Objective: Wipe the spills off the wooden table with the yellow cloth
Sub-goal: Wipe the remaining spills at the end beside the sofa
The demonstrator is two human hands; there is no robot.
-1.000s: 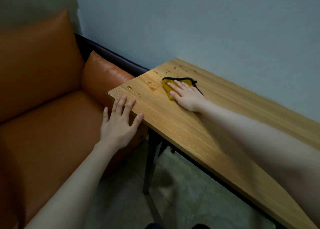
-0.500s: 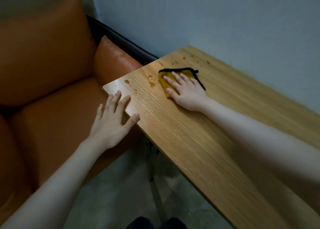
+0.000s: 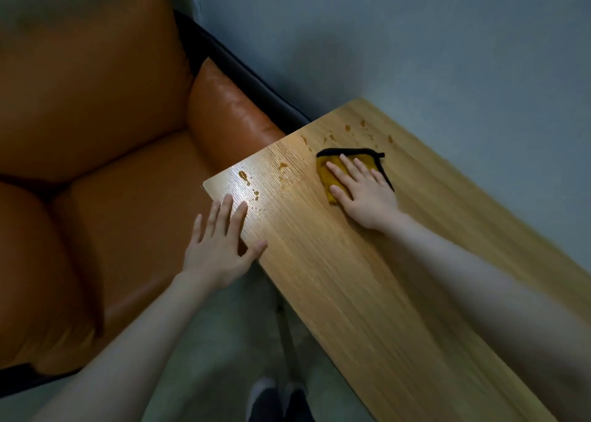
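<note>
Wooden table (image 3: 367,293) beside orange sofa (image 3: 96,134), spills (image 3: 244,176) near flat left hand (image 3: 217,249), right hand (image 3: 364,191) flat on yellow cloth (image 3: 326,174)

An orange leather sofa (image 3: 96,172) with a dark frame is sitting against a pale blue-grey wall (image 3: 415,38), filling the left side. Its padded armrest (image 3: 227,114) is standing just beside the end of the desk. A grey-green floor (image 3: 204,351) is showing below, and dim light is glinting off the leather.

One wooden table (image 3: 367,277), one yellow cloth (image 3: 326,174), two hands, one orange sofa (image 3: 96,134), several spills (image 3: 244,176)
</note>
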